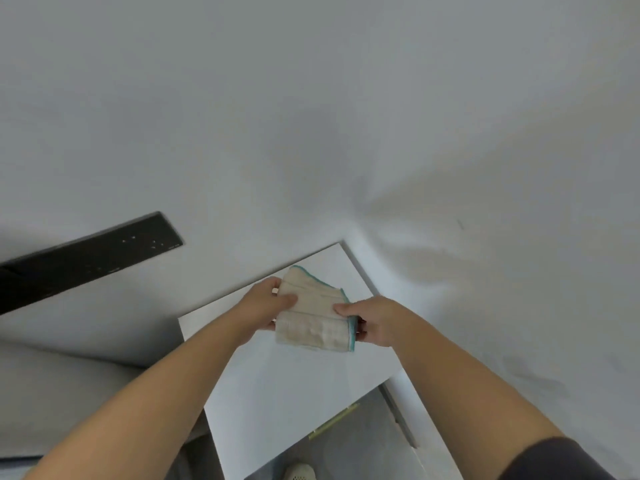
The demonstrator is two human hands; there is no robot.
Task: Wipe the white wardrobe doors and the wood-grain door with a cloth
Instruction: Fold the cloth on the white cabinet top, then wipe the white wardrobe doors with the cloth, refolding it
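A folded beige cloth (313, 311) with a teal hem is held up in front of me. My left hand (265, 304) grips its left side, thumb on the front. My right hand (372, 320) pinches its right edge, thumb on top and fingers behind. Behind and below the cloth stands an open white wardrobe door (277, 393), seen from above, with a slim pale handle (334, 420) near its lower edge. No wood-grain door is in view.
White wall or cabinet surface (346, 116) fills the upper view and the right side. A black strip (86, 258) runs along the left. Grey floor and a light shoe (299, 472) show at the bottom.
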